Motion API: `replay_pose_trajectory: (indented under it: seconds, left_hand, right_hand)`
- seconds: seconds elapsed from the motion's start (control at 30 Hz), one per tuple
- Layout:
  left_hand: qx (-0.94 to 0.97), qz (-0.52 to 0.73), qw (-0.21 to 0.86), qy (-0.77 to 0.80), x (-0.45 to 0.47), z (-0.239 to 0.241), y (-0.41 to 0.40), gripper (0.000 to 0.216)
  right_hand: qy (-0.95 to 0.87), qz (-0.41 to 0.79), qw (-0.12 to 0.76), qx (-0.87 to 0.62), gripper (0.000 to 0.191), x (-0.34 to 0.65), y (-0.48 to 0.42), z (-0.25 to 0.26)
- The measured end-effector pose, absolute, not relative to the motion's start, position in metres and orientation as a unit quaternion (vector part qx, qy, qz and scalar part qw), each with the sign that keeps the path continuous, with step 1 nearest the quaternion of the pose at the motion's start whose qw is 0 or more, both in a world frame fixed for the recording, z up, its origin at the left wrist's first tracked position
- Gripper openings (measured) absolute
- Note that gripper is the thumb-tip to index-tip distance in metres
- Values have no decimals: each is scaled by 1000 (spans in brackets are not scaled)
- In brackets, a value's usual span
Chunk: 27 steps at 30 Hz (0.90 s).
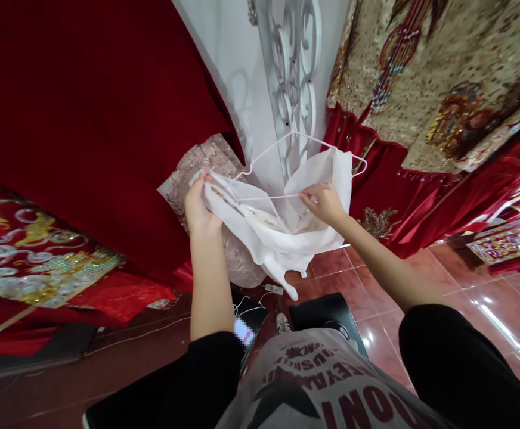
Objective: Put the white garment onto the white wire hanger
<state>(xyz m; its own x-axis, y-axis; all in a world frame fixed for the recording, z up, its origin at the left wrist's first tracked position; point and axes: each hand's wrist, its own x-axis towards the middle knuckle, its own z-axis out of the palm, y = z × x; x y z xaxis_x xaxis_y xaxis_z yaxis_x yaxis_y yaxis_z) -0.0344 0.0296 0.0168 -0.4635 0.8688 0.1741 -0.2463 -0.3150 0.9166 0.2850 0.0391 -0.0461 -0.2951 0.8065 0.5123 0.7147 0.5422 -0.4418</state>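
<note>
A thin white garment [282,229] hangs bunched from a pale pink wire hanger [269,152], whose hook catches on a white ornamental metal grille [293,71]. My left hand [200,205] is closed, pinching the garment's left edge by the hanger's left end. My right hand [325,202] is closed on the garment and the hanger's lower bar at the right. The cloth droops between both hands.
Red velvet drapery [85,119] fills the left. Gold-embroidered red robes [443,77] hang at the right, a beaded pink dress [206,161] behind the white garment. On the red tiled floor [421,280] lie a black stool or scale [327,313], cables and a white plug [273,289].
</note>
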Motion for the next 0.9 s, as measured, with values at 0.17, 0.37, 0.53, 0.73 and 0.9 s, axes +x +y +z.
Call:
replay_pose_trajectory:
  seconds: [0.17, 0.37, 0.53, 0.73, 0.9]
  left_hand:
    - [377, 727, 319, 477, -59, -15, -1, 46]
    - [307, 714, 406, 480, -45, -39, -46, 40]
    - [355, 659, 482, 456, -7, -28, -48, 50]
    - [377, 679, 469, 422, 38, -19, -18, 47]
    - [410, 703, 402, 421, 47, -26, -12, 44]
  right_hand:
    - [-815, 118, 392, -409, 42, 275, 38, -49]
    - [-797, 154, 433, -392, 55, 244, 31, -49]
    - [-785, 142, 435, -419, 60, 237, 30, -54]
    - [-800, 141, 422, -403, 46, 257, 25, -48]
    - [-731, 36, 515, -446, 37, 281, 30, -51]
